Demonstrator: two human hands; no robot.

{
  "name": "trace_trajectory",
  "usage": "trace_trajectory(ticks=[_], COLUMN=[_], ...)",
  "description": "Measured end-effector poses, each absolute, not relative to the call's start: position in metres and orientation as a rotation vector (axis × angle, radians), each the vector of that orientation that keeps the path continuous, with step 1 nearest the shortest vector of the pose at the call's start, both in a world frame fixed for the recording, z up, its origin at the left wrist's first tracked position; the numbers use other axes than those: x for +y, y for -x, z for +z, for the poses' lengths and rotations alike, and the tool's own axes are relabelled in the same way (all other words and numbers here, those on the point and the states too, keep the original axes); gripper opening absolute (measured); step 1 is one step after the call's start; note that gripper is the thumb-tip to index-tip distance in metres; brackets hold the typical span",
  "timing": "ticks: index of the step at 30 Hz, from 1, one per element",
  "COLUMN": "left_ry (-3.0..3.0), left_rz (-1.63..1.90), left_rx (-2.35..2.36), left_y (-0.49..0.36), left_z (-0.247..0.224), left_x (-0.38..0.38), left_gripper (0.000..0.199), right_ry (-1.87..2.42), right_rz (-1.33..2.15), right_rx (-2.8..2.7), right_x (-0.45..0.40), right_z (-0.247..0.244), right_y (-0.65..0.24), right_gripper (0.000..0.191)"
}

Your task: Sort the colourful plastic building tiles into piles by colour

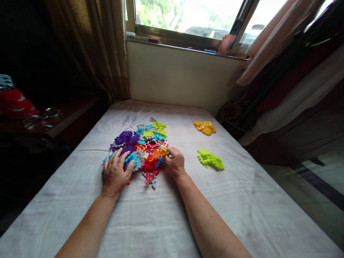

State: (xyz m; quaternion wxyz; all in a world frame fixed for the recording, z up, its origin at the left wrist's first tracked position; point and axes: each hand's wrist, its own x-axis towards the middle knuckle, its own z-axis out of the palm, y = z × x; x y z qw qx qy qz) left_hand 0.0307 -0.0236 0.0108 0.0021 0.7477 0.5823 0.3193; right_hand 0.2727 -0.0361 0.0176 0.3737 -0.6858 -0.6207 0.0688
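A mixed heap of flat, toothed plastic building pieces in several colours lies on the cloth-covered surface. My left hand rests on the heap's near left side, fingers spread, touching purple pieces and blue pieces. At the heap's right edge, my right hand has its fingers pinched on a small lime-green building piece, partly hidden by the fingertips. Beside that piece are orange and red pieces.
Right of the heap lie a yellow-orange group of pieces and a lime-green group. A pale wrinkled sheet covers the surface. Eyeglasses sit on a dark side table at left. Clothes hang at right; a window is behind.
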Motion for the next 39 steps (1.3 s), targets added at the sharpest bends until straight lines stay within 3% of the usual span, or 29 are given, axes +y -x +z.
trace_trajectory(ticks=[3, 8, 18, 27, 31, 35, 39], left_ry=[-2.337, -2.352, -2.335, -2.354, -2.389, -2.416, -2.442], left_rz=[1.008, 1.001, 1.005, 1.022, 1.020, 1.023, 1.057], left_rx=[1.826, 1.812, 1.808, 1.799, 1.798, 1.791, 1.773], left_y=[-0.030, -0.030, -0.030, -0.029, -0.028, -0.027, -0.025], left_z=[0.011, 0.013, 0.013, 0.015, 0.012, 0.008, 0.003], left_x=[-0.024, -0.024, -0.023, -0.024, -0.023, -0.021, -0.020], left_gripper=[0.044, 0.045, 0.045, 0.044, 0.045, 0.047, 0.046], right_ry=[1.745, 1.768, 2.386, 2.422, 2.288, 2.093, 2.071], right_rz=[0.059, 0.160, 0.007, -0.201, -0.240, -0.019, 0.132], right_rx=[-1.808, -1.899, -0.980, -0.693, -0.955, -1.469, -1.706], right_x=[-0.039, -0.035, -0.064, -0.077, -0.056, -0.008, 0.045], right_z=[0.023, 0.039, 0.063, 0.043, 0.046, 0.050, 0.056], right_y=[-0.262, -0.266, -0.409, -0.432, -0.403, -0.353, -0.315], right_gripper=[0.022, 0.027, 0.034, 0.043, 0.039, 0.031, 0.034])
